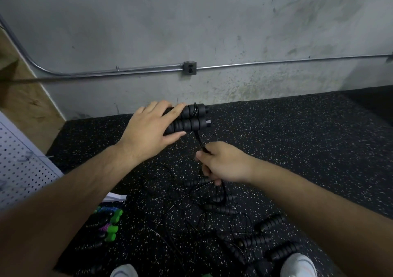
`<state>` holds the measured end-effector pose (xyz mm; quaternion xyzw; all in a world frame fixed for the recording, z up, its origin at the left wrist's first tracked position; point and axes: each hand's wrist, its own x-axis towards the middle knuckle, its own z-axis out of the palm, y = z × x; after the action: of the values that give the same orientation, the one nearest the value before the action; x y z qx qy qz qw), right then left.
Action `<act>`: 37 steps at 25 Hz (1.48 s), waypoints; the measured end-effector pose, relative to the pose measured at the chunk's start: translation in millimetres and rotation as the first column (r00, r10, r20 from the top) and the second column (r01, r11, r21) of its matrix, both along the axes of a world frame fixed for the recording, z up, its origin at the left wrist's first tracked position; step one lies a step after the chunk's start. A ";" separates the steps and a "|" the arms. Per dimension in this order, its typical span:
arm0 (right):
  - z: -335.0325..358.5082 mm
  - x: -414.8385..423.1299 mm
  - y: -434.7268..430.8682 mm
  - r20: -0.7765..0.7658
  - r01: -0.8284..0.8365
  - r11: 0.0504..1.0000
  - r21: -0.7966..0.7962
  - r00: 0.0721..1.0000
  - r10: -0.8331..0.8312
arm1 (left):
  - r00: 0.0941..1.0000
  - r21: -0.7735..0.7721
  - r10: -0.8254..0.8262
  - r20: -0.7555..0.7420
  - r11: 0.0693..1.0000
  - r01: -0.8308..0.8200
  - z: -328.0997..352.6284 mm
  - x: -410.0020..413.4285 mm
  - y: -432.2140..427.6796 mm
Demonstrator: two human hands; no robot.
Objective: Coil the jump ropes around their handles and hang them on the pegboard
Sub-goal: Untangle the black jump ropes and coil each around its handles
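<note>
**Item:** pair of black ribbed foam handles point(191, 119), side by side, held in the air above the black speckled rubber floor point(297, 138), towards its far edge at the wall.
**Long axis:** roughly level, left to right, cap ends pointing right.
**Left hand** point(148, 128): fingers over the top, thumb beneath, wrapped round the left ends of both handles. The right ends stand bare.
**Thin black cord** point(200, 140): one turn shows across the upper handle near its cap. The cord then drops down and slightly right.
**Right hand** point(223, 164): closed in a fist on the cord, just below and right of the handles and apart from them. Slack trails from it to the floor.
**Governing relation:** the cord leaves the handles crosswise to their axis, and the right hand is nearer the bare ends. Further turns would likely go round that stretch.
**White perforated pegboard** point(21, 166): at the floor's left edge, nearer the left hand.
**Also on the floor:** loose black-handled ropes point(270, 223) and green-handled ropes point(112, 228), tangled towards the near edge.
</note>
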<state>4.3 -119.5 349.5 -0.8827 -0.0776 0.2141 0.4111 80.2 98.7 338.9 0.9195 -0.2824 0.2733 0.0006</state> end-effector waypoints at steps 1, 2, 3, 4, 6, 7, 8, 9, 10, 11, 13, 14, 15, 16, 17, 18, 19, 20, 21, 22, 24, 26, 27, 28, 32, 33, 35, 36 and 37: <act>6.3 -2.6 -2.6 -0.041 -0.018 1.000 -0.004 0.999 0.018 | 1.000 0.002 0.014 -0.014 1.000 -0.014 -0.3 2.9 3.8; 12.3 -5.7 -4.9 -0.071 -0.049 0.998 -0.027 0.996 0.047 | 0.999 0.007 0.030 -0.032 1.000 -0.030 -0.9 5.5 7.6; 18.4 -9.1 -6.1 -0.066 -0.083 0.994 -0.074 0.995 0.078 | 0.997 0.014 0.046 -0.055 0.999 -0.045 -1.7 7.5 11.4; 24.6 -12.4 -6.0 -0.014 -0.107 0.984 -0.142 0.994 0.106 | 0.995 0.021 0.059 -0.083 0.998 -0.057 -2.9 8.9 14.6; 34.2 -17.2 -7.3 0.212 -0.097 0.941 -0.324 0.962 0.173 | 0.990 0.035 0.053 -0.129 0.998 -0.048 -5.9 9.8 17.6; 37.4 -17.9 -8.9 0.338 -0.060 0.906 -0.419 0.916 0.218 | 0.989 0.046 0.036 -0.141 0.999 -0.029 -7.7 9.5 17.1; 40.4 -17.5 -11.2 0.442 -0.007 0.868 -0.496 0.859 0.259 | 0.989 0.057 0.015 -0.145 0.998 -0.007 -8.9 8.5 15.6; 42.5 -15.7 -14.7 0.520 0.052 0.840 -0.541 0.806 0.285 | 0.988 0.063 -0.006 -0.153 0.998 0.016 -10.0 7.3 13.4; 43.6 -12.3 -19.0 0.579 0.105 0.827 -0.553 0.762 0.290 | 0.986 0.063 -0.029 -0.166 0.997 0.040 -10.7 5.3 11.1; 43.8 -8.0 -23.5 0.627 0.143 0.828 -0.542 0.725 0.285 | 0.982 0.061 -0.056 -0.180 0.996 0.068 -11.6 2.9 8.8; 42.5 1.9 -32.1 0.691 0.176 0.851 -0.496 0.673 0.264 | 0.972 0.061 -0.120 -0.200 0.989 0.134 -13.1 -2.6 3.8; 41.9 6.4 -35.3 0.708 0.178 0.862 -0.475 0.660 0.253 | 0.965 0.061 -0.153 -0.213 0.984 0.170 -13.6 -5.7 1.2; 41.3 10.1 -38.6 0.714 0.178 0.871 -0.457 0.657 0.241 | 0.955 0.056 -0.189 -0.230 0.977 0.207 -13.7 -8.6 -1.1; 40.5 13.7 -42.0 0.716 0.176 0.879 -0.443 0.659 0.229 | 0.941 0.042 -0.226 -0.253 0.969 0.244 -13.5 -11.6 -3.3; 39.2 16.9 -45.6 0.721 0.170 0.890 -0.424 0.657 0.218 | 0.924 0.021 -0.264 -0.278 0.960 0.281 -12.7 -14.8 -5.0; 37.9 19.5 -49.5 0.723 0.167 0.897 -0.409 0.659 0.206 | 0.904 -0.007 -0.301 -0.303 0.950 0.313 -11.3 -18.3 -6.6; 37.1 21.8 -53.8 0.722 0.163 0.906 -0.391 0.665 0.192 | 0.883 -0.041 -0.335 -0.329 0.939 0.341 -9.4 -21.9 -8.3; 36.0 25.1 -58.4 0.714 0.160 0.914 -0.374 0.678 0.174 | 0.860 -0.082 -0.368 -0.354 0.928 0.364 -7.0 -26.0 -10.2; 34.0 28.3 -63.2 0.694 0.149 0.928 -0.341 0.706 0.141 | 0.835 -0.130 -0.403 -0.375 0.914 0.384 -4.2 -30.3 -12.4; 31.1 31.2 -66.4 0.654 0.126 0.950 -0.287 0.750 0.098 | 0.812 -0.182 -0.439 -0.383 0.898 0.400 -1.3 -34.6 -14.6; 22.7 33.6 -67.8 0.545 0.043 0.996 -0.078 0.839 0.006 | 0.795 -0.285 -0.492 -0.356 0.867 0.409 4.6 -41.5 -18.8; 11.8 31.6 -64.6 0.387 0.016 0.983 0.184 0.918 -0.087 | 0.825 -0.352 -0.482 -0.294 0.857 0.375 8.2 -44.9 -22.8; 5.1 27.5 -60.5 0.282 0.033 0.961 0.274 0.953 -0.113 | 0.847 -0.368 -0.459 -0.269 0.861 0.350 8.8 -45.9 -24.6; 0.0 20.8 -54.2 0.200 0.063 0.958 0.279 0.972 -0.123 | 0.865 -0.377 -0.433 -0.252 0.867 0.325 8.8 -46.4 -25.9; -26.3 1.0 -24.9 0.131 0.050 0.996 0.067 0.990 -0.059 | 0.913 -0.373 -0.336 -0.231 0.897 0.236 4.5 -43.0 -27.1; -29.6 -2.5 -19.4 0.107 0.060 0.990 0.124 0.992 -0.074 | 0.923 -0.366 -0.315 -0.221 0.904 0.221 3.1 -40.8 -26.7; -31.7 -7.5 -11.9 0.075 0.073 0.983 0.169 0.993 -0.086 | 0.943 -0.338 -0.268 -0.198 0.922 0.191 0.9 -36.1 -26.5; -30.6 -10.0 -9.5 0.065 0.061 0.988 0.140 0.995 -0.070 | 0.952 -0.327 -0.234 -0.198 0.931 0.161 0.5 -33.7 -26.2; -28.7 -12.4 -7.2 0.054 0.042 0.993 0.107 0.997 -0.048 | 0.959 -0.322 -0.197 -0.204 0.939 0.124 0.6 -30.7 -25.3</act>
<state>-8.2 -126.7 320.7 -0.8668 -0.0803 0.1753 0.4598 49.5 73.4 339.6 0.9077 -0.3089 0.2030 0.1987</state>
